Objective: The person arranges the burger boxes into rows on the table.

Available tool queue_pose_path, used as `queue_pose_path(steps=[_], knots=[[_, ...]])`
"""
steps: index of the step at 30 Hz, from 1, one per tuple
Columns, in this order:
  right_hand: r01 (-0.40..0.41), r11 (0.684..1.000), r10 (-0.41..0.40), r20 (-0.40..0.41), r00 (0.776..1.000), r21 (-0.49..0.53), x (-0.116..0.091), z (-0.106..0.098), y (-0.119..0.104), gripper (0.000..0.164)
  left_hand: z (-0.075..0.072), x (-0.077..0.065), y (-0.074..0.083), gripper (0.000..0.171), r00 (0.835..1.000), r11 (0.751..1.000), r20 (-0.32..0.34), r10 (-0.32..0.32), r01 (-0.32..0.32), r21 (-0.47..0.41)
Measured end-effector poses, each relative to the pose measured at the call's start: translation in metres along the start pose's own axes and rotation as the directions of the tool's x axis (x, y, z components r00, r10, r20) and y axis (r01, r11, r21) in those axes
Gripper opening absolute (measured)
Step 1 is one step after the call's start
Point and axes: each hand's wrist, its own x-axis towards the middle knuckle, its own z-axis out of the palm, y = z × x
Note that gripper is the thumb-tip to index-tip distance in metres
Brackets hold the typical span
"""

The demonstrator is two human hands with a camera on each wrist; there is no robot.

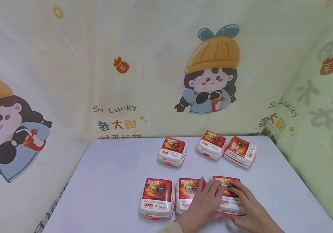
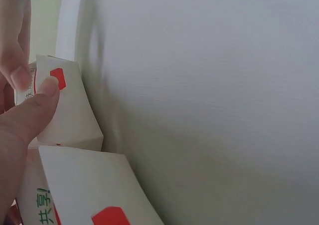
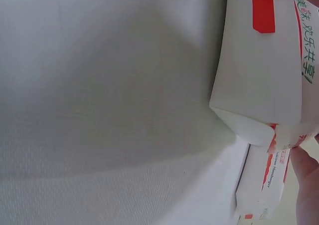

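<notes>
Both hands are at the rightmost burger box (image 1: pixel 233 203) of the front row, a white carton with a red burger picture on its lid. My left hand (image 1: pixel 202 202) spreads its fingers over the box's left part, and its thumb (image 2: pixel 45 103) presses the front face by the red tab. My right hand (image 1: pixel 252 208) grips the same box from the right, one fingertip (image 3: pixel 301 160) at its side edge. The middle burger box (image 1: pixel 187 191) stands close on the left, partly hidden by my left hand. Left of that is another burger box (image 1: pixel 156 197).
Farther back on the white table (image 1: pixel 105 184) stand three more burger boxes: one single box (image 1: pixel 172 151), then a tilted pair, the left one (image 1: pixel 211 144) close against the right one (image 1: pixel 240 151). A printed cloth (image 1: pixel 155 81) hangs behind and along both sides.
</notes>
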Motion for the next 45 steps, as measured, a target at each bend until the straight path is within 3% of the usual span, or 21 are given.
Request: queue_pose_path(steps=[6, 13, 19, 31, 45], knots=[[-0.082, 0.996, 0.083, 0.013, 0.996, -0.036, 0.003, 0.001, -0.004, 0.076, -0.005, 0.001, -0.001, 0.085, 0.998, 0.997, 0.056, -0.004, 0.008, -0.077], [0.007, 1.000, -0.004, -0.109, 0.994, 0.030, 0.007, 0.001, -0.002, 0.067, -0.016, 0.002, -0.007, 0.092, 0.999, 0.991, 0.037, -0.028, 0.032, -0.132], [-0.098, 0.993, 0.103, -0.088, 0.991, 0.059, 0.016, -0.002, -0.010, 0.063, -0.027, 0.002, -0.023, 0.094, 0.993, 0.983, 0.101, -0.069, 0.084, -0.160], [-0.171, 0.983, 0.174, -0.034, 0.984, 0.070, 0.040, -0.006, -0.021, 0.058, -0.041, -0.004, -0.056, 0.093, 0.989, 0.974, 0.029, -0.142, 0.145, -0.175], [-0.134, 0.990, 0.136, -0.023, 0.990, 0.050, 0.067, -0.007, -0.035, 0.059, -0.051, -0.014, -0.084, 0.094, 0.981, 0.959, -0.008, -0.195, 0.189, -0.210]])
